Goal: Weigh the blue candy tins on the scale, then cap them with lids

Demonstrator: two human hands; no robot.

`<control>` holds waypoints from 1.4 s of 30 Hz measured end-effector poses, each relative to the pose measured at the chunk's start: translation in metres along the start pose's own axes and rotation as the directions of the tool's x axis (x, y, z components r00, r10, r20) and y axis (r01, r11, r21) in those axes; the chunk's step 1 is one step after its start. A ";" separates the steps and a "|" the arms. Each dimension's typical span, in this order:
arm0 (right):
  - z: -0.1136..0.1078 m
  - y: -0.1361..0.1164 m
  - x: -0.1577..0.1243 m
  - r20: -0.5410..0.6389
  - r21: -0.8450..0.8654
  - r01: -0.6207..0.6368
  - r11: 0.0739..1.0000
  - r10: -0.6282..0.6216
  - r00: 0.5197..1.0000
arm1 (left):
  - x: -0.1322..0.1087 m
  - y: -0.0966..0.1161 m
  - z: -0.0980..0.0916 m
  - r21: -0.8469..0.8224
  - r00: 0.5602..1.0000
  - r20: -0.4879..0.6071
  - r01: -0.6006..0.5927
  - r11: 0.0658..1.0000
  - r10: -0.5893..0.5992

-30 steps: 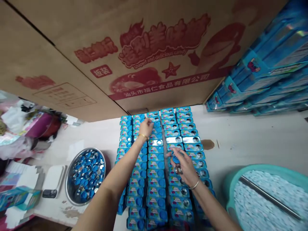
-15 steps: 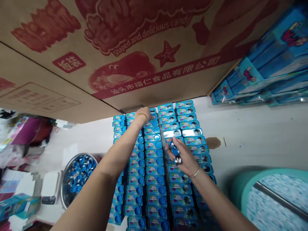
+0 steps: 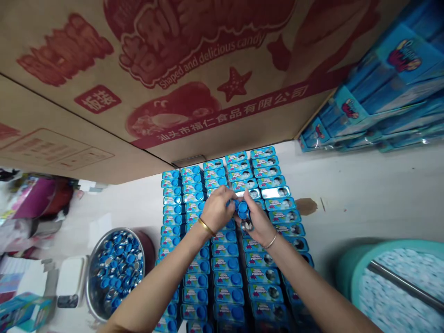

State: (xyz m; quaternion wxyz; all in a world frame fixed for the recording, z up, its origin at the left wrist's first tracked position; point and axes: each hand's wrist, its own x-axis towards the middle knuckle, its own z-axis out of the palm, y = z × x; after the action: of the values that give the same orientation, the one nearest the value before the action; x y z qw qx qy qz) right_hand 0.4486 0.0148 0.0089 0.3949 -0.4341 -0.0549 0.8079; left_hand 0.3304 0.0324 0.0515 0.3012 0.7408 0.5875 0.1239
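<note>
My right hand [image 3: 259, 223] is cupped around several small blue caps [image 3: 243, 209] with silvery metal undersides. At its fingertips my left hand [image 3: 219, 209] has its fingers pinched together on a blue cap among them. Both hands are above tight columns of blue rectangular tins [image 3: 225, 264] with printed lids. Caps fill the round holes of most tins in the left and middle columns. In the two right columns the holes of the tins [image 3: 261, 275] are dark and uncapped. One far tin [image 3: 213, 164] of the middle column also shows a dark hole.
A steel bowl [image 3: 90, 282] of loose caps stands at left beside a white box-like object [image 3: 71, 277]. Large cardboard cartons [image 3: 222, 125] wall off the back. At right are a green tub [image 3: 354, 282] of pale pieces with a metal bar, and stacked blue packs [image 3: 360, 111].
My left hand has come back from the far end of the middle column to the caps in my right hand. A capped tin shows where it was.
</note>
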 end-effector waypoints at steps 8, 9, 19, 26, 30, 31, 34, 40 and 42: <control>0.005 -0.013 0.010 0.086 -0.003 0.020 1.000 -0.020 0.996 | 0.031 -0.006 -0.016 0.157 0.981 -0.193 0.061 0.986 -0.030; 0.004 -0.015 0.011 0.112 -0.009 0.028 1.000 -0.027 0.993 | 0.042 -0.015 -0.020 0.148 0.969 -0.238 0.109 0.983 -0.072; -0.009 -0.021 0.014 0.181 -0.026 0.004 1.000 0.001 0.983 | 0.123 -0.067 -0.029 0.379 0.944 -0.138 0.329 0.865 -0.298; -0.008 -0.024 0.015 0.237 -0.058 -0.059 0.997 0.071 0.969 | 0.148 -0.080 -0.044 0.469 0.859 0.023 0.442 0.765 -0.511; -0.005 -0.025 0.016 0.287 -0.068 -0.098 0.993 0.114 0.951 | 0.147 -0.080 -0.047 0.519 0.835 0.024 0.460 0.720 -0.550; -0.005 -0.026 0.016 0.299 -0.067 -0.105 0.992 0.121 0.947 | 0.143 -0.078 -0.047 0.525 0.841 0.000 0.461 0.715 -0.541; -0.006 -0.026 0.017 0.298 -0.047 -0.119 0.992 0.128 0.946 | 0.123 -0.066 -0.040 0.435 0.914 -0.106 0.397 0.808 -0.392; -0.010 -0.026 0.021 0.217 -0.015 -0.149 0.989 0.149 0.965 | 0.066 -0.021 -0.011 -0.293 0.978 0.143 -0.108 0.950 0.155; -0.009 -0.029 0.022 0.171 -0.005 -0.123 0.992 0.122 0.978 | 0.058 -0.008 -0.003 -0.368 0.971 0.169 -0.096 0.925 0.168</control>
State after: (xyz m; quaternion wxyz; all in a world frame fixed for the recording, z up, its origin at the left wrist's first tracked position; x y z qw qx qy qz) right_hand 0.4657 0.0477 0.0013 0.3395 -0.3647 -0.0593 0.8650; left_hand 0.3388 0.0891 0.0397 0.4785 0.7202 0.4710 0.1746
